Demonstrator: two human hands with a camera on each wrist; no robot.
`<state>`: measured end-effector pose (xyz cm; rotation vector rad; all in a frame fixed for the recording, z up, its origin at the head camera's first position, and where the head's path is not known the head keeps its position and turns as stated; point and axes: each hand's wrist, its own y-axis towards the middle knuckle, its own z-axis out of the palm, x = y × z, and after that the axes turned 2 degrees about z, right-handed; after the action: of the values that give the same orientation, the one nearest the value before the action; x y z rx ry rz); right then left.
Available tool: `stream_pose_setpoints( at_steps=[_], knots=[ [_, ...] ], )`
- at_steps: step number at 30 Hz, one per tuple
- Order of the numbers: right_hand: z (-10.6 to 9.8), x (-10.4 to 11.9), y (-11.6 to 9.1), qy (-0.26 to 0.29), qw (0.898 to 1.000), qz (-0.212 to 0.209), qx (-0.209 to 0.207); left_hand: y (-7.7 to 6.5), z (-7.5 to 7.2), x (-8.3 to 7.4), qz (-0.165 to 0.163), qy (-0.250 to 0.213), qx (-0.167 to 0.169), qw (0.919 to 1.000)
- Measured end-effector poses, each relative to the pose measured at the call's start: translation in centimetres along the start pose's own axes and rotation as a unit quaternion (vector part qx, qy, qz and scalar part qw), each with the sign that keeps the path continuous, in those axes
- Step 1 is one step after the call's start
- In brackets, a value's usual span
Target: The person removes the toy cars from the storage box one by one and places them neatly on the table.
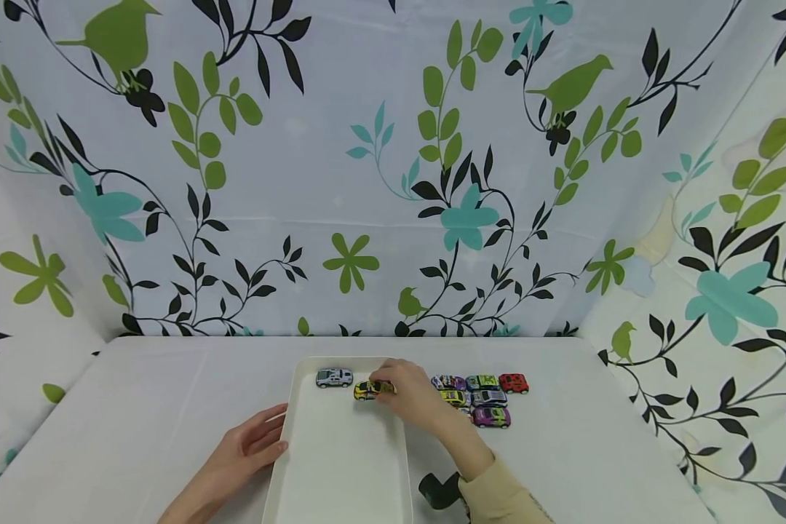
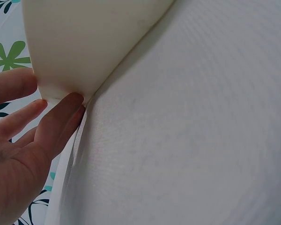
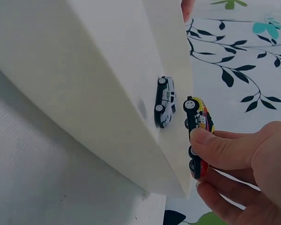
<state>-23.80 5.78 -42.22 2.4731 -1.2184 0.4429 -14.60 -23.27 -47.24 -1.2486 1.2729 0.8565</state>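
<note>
Between the thumb and fingers of my right hand [image 1: 409, 393] is a yellow-and-black toy car [image 1: 367, 391], held over the far part of a white tray [image 1: 340, 458]. The right wrist view shows the pinched car side-on, its wheels toward the tray. A silver-white toy car [image 1: 334, 377] sits in the tray's far left corner, left of the held one. My left hand [image 1: 242, 447] touches the tray's left side with fingers fairly straight; in the left wrist view the fingertips rest against the tray's outer wall [image 2: 93, 42].
To the right of the tray, several toy cars stand close together in rows, among them a red car [image 1: 514, 383] and a purple car [image 1: 491, 417]. A black device [image 1: 440, 491] shows by the right sleeve. A patterned cloth [image 1: 393, 218] backs the white table [image 1: 170, 393].
</note>
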Motion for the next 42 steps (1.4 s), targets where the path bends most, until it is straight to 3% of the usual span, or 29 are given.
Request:
stream_pose_setpoints(
  at_steps=[23, 30, 42],
  knots=[
    [-0.3, -3.5, -3.7, 0.039, 0.995, 0.038, -0.083, -0.3, -0.1, 0.0, 0.006, 0.005, 0.001, 1.0],
    [-0.8, -4.7, -4.8, 0.04, 0.991, 0.05, -0.116, -0.2, 0.0, -0.2, -0.013, -0.006, -0.006, 0.9999],
    [-1.5, -7.3, -7.3, 0.05, 0.982, 0.119, -0.141, -0.1, 0.1, -0.1, -0.002, -0.004, -0.001, 1.0]
  ],
)
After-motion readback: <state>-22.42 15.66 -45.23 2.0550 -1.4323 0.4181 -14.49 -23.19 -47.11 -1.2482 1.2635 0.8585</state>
